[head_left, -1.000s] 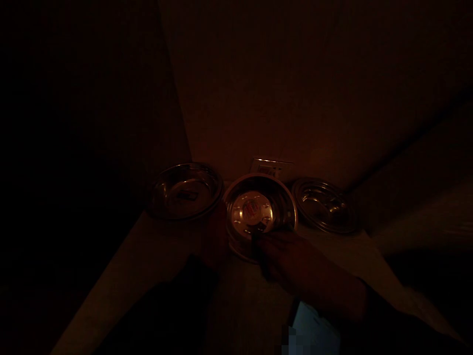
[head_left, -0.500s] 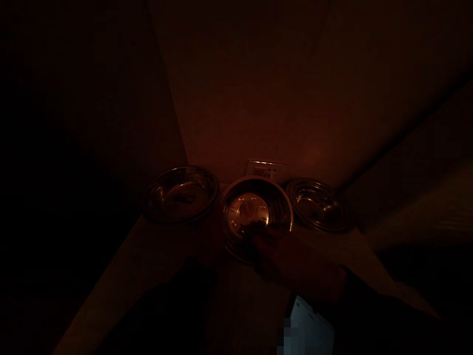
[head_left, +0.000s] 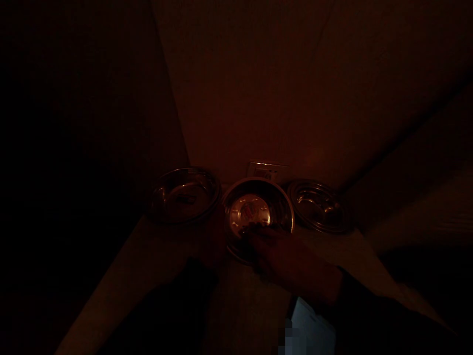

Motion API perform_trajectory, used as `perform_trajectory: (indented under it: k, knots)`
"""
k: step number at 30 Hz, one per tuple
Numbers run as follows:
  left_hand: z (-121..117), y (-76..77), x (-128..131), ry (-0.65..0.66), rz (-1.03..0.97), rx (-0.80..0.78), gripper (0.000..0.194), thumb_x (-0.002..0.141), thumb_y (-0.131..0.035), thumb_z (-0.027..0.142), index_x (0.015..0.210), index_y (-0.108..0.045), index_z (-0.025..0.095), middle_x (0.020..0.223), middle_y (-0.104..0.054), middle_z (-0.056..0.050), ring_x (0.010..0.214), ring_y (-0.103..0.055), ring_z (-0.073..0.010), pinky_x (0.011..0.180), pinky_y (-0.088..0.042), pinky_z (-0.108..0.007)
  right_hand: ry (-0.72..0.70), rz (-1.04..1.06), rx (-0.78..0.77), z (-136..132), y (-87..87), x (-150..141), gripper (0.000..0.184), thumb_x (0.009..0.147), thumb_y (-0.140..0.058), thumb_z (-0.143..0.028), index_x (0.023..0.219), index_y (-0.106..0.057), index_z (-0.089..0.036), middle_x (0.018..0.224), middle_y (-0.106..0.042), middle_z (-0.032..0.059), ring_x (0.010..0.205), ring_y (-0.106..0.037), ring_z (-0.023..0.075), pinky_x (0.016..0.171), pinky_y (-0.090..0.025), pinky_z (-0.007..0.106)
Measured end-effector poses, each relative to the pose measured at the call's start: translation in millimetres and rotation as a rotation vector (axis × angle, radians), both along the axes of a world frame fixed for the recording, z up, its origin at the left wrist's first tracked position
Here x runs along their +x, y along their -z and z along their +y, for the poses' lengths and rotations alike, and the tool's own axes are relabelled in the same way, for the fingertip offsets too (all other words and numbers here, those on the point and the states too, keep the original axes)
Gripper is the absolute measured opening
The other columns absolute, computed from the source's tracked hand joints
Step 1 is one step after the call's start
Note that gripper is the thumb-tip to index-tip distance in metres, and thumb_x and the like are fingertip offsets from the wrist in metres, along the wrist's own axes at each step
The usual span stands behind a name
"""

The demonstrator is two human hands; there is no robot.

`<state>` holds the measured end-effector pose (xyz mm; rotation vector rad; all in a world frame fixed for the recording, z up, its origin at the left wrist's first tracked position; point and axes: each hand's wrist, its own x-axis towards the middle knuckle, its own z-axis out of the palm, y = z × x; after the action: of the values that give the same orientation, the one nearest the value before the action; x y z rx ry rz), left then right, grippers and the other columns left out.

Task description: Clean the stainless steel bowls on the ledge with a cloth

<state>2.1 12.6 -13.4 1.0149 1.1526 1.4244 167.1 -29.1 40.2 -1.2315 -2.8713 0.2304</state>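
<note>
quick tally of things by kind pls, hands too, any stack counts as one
Round metal vessels: 3 (left vessel, middle vessel, right vessel)
Hands: 2 (left hand, right hand)
Wall plate: 1
Pale object, partly blurred: 1
Total: 7

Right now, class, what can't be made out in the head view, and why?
In the head view:
Left hand: fingers lost in darkness.
Right hand: too dark to tell whether it grips anything.
Label in the middle bowl: too small and dim.
Pale object: cut off by the bottom edge.
</note>
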Motion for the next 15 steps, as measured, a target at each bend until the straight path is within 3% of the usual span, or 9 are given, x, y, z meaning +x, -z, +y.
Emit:
perform_trajectory:
  k: [4,10,15]
  knots:
    - [-4,-7.7,2,0.0,0.035,0.043,0.033,0.088,-0.048,0.043,0.095,-0.069,0.019,0.099,-0.072,-0.007,0.105,-0.062,-0.023,0.102,-0.04,-0.036,0.0,0.009,0.024,-1,3.5,5,0.032,0.089,-0.049,-0.015,0.12,-0.057,-0.009,0.128,-0.059,0.0183,0.121,-0.051,0.0307,0.097,-0.047,0.049]
    - [-4,-7.8,4,-0.066,0.095,-0.069,0.033,0.089,-0.044,0.04,0.087,-0.067,0.017,0.091,-0.072,-0.005,0.094,-0.063,-0.022,0.094,-0.046,-0.036,-0.04,0.126,0.074,7,1.2,-20,0.032,0.093,-0.046,-0.017,0.124,-0.055,-0.01,0.125,-0.061,0.015,0.124,-0.047,0.0278,0.099,-0.046,0.045]
    - [-4,-13.9,4,-0.014,0.063,-0.079,0.042,0.09,-0.038,0.044,0.094,-0.068,0.014,0.098,-0.073,-0.008,0.098,-0.064,-0.023,0.094,-0.047,-0.037,0.007,0.024,0.055,3,2.2,-2,0.036,0.091,-0.048,-0.015,0.126,-0.054,-0.011,0.132,-0.058,0.0146,0.126,-0.047,0.03,0.101,-0.044,0.048]
